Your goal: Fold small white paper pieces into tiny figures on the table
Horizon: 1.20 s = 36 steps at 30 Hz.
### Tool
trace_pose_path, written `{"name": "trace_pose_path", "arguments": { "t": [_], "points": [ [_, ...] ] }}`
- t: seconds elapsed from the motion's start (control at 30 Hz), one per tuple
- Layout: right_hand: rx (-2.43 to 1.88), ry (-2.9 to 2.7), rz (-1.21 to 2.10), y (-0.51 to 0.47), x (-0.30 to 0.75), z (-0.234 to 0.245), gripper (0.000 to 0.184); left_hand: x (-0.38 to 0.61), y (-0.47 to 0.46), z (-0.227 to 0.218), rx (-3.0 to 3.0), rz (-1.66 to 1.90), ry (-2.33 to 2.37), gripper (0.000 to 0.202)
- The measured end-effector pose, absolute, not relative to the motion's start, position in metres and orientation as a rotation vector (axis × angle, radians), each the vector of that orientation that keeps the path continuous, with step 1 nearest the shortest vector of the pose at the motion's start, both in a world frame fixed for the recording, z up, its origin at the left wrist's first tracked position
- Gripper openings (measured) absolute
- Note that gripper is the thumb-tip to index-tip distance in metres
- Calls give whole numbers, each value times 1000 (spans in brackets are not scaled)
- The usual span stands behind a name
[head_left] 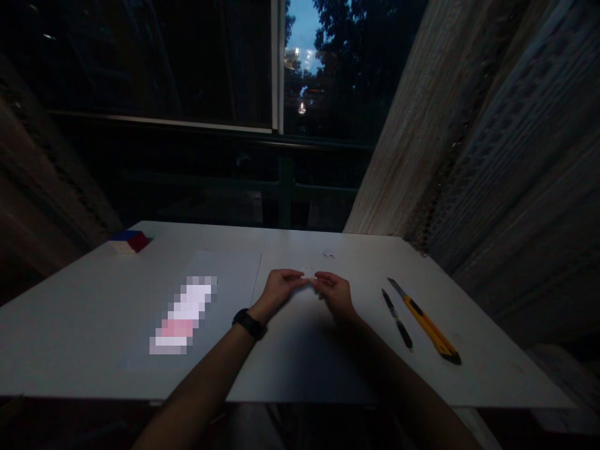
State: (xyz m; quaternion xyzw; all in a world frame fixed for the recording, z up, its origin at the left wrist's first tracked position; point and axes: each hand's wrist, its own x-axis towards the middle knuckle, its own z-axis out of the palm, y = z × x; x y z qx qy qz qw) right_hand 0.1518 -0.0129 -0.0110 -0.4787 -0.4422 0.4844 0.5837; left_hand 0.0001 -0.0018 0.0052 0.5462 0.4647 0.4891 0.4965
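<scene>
Above the middle of the white table, my left hand and my right hand meet, fingertips pinched on a small whitish piece that looks like a scrap of paper. Its exact kind is too small and dim to make out. A dark watch circles my left wrist. Just beyond the hands lies a tiny dark curled bit. Right of my right hand rest a dark pen and a yellow utility knife with its blade out, pointing away from me.
A white paper sheet lies on the table at left, with a blurred-out bright rectangle on it. A blue, red and white block stands at the far left corner. Behind are a dark window and curtains.
</scene>
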Motion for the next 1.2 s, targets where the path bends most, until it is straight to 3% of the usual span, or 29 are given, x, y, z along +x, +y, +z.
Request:
{"name": "trace_pose_path", "arguments": {
  "t": [0.27,0.47,1.2],
  "points": [
    [-1135,-1046,1136,-13,152,-12,39,1,-6,8,1152,1154,1006,47],
    [-1168,-1080,1137,-15,152,-11,38,2,-4,7,1242,1170,1058,36],
    [-1110,-1139,1171,-15,153,-9,41,3,-4,7,1240,1207,1105,30]
  ]
}}
